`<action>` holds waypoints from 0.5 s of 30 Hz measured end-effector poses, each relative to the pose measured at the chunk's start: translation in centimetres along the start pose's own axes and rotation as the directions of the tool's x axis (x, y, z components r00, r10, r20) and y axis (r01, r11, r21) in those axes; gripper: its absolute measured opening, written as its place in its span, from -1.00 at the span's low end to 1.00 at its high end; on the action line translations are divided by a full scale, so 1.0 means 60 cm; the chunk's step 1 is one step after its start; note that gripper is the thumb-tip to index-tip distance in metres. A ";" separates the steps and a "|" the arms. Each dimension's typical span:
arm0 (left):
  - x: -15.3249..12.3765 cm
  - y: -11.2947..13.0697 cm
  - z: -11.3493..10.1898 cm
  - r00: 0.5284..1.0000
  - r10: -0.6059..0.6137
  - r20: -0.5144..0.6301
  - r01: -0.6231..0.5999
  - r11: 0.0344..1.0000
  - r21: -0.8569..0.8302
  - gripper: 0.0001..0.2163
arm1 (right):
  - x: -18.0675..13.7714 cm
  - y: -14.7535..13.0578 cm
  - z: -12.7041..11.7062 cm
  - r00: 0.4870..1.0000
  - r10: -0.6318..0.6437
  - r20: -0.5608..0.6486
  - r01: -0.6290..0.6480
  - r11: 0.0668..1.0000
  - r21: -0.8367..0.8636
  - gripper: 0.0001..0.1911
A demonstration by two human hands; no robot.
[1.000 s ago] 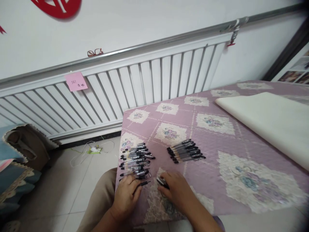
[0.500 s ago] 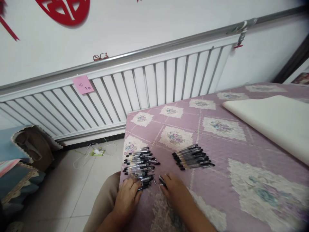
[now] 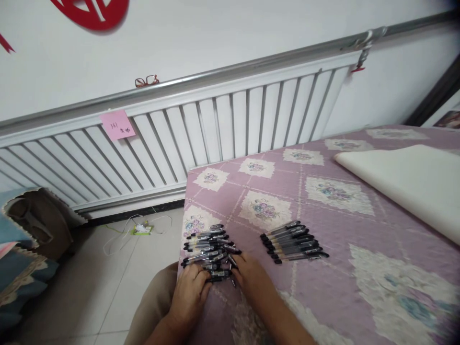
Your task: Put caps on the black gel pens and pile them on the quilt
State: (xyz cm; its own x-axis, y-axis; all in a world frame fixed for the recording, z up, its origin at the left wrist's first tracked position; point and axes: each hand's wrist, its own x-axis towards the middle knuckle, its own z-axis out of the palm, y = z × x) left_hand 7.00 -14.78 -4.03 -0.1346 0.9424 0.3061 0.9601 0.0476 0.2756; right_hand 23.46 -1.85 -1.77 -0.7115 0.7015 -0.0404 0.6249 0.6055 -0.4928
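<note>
A loose heap of black-and-clear pens (image 3: 207, 242) lies near the front left corner of a bed with a purple floral cover (image 3: 323, 225). My left hand (image 3: 189, 291) rests at the heap's near edge, fingers curled onto the nearest pens. My right hand (image 3: 253, 282) is beside it, its fingertips pinched on a pen (image 3: 220, 273) at the heap's near side. To the right, a tidy row of several pens (image 3: 293, 241) lies side by side, untouched.
A folded cream sheet (image 3: 406, 182) lies at the bed's far right. A white radiator (image 3: 215, 124) with a pink note (image 3: 117, 125) and red glasses (image 3: 146, 81) runs along the wall. On the tiled floor lie a cable (image 3: 138, 230) and, at left, a cushioned seat (image 3: 25, 239).
My right hand has moved left to the heap, joining my left hand on the nearest pens. The view has shifted slightly.
</note>
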 end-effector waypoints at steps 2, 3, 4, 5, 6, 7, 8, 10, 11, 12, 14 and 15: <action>0.008 -0.001 -0.001 1.000 -0.019 0.004 0.019 1.000 0.004 -0.90 | 0.007 -0.001 0.003 1.000 0.005 0.002 -0.005 1.000 -0.010 -0.72; 0.013 -0.002 -0.001 1.000 -0.027 0.006 0.026 1.000 0.007 -0.90 | 0.010 0.000 0.004 1.000 0.009 -0.005 -0.009 1.000 -0.017 -0.72; 0.017 -0.003 -0.002 0.999 -0.031 0.007 0.031 0.999 0.010 -0.90 | 0.013 0.000 0.006 1.000 0.013 -0.013 -0.013 1.000 -0.022 -0.72; 0.021 -0.003 -0.002 0.999 -0.033 0.008 0.033 0.999 0.013 -0.90 | 0.015 0.001 0.007 1.000 0.016 -0.024 -0.017 1.000 -0.025 -0.72; 0.024 -0.004 -0.001 0.999 -0.035 0.010 0.035 0.999 0.016 -0.90 | 0.017 0.002 0.009 0.999 0.017 -0.034 -0.017 1.000 -0.023 -0.72; 0.025 -0.005 -0.001 0.999 -0.036 0.011 0.036 0.999 0.018 -0.90 | 0.018 0.003 0.010 0.999 0.014 -0.043 -0.015 1.000 -0.014 -0.72; 0.026 -0.007 0.001 0.999 -0.038 0.011 0.038 0.999 0.019 -0.90 | 0.018 0.005 0.010 0.999 0.010 -0.051 -0.010 1.000 0.000 -0.72; 0.022 -0.010 0.003 0.999 -0.042 -0.004 0.042 0.999 0.021 -0.89 | 0.016 0.008 0.009 0.998 0.009 -0.061 -0.007 0.999 0.037 -0.74; 0.018 -0.011 0.004 0.999 -0.042 -0.019 0.042 0.999 0.019 -0.87 | 0.015 0.010 0.007 0.998 0.010 -0.069 -0.006 0.998 0.055 -0.74; 0.013 -0.013 0.005 0.998 -0.043 -0.039 0.044 0.999 0.017 -0.84 | 0.012 0.013 0.004 0.997 0.010 -0.081 -0.005 0.998 0.068 -0.74; 0.003 -0.017 0.004 0.994 -0.055 -0.091 0.056 0.998 0.012 -0.76 | 0.006 0.018 -0.003 0.992 0.004 -0.127 0.005 0.997 0.077 -0.71; -0.002 -0.019 0.003 0.991 -0.065 -0.114 0.066 0.998 0.008 -0.69 | 0.003 0.021 -0.006 0.988 -0.010 -0.155 0.021 0.997 0.072 -0.66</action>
State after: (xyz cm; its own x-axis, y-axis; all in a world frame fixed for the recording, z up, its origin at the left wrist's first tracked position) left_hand 5.98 -14.87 -4.52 -0.2239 0.8934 0.3896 0.9510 0.1128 0.2877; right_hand 24.22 -0.83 -2.06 -0.6593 0.7452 0.0998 0.5849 0.5918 -0.5547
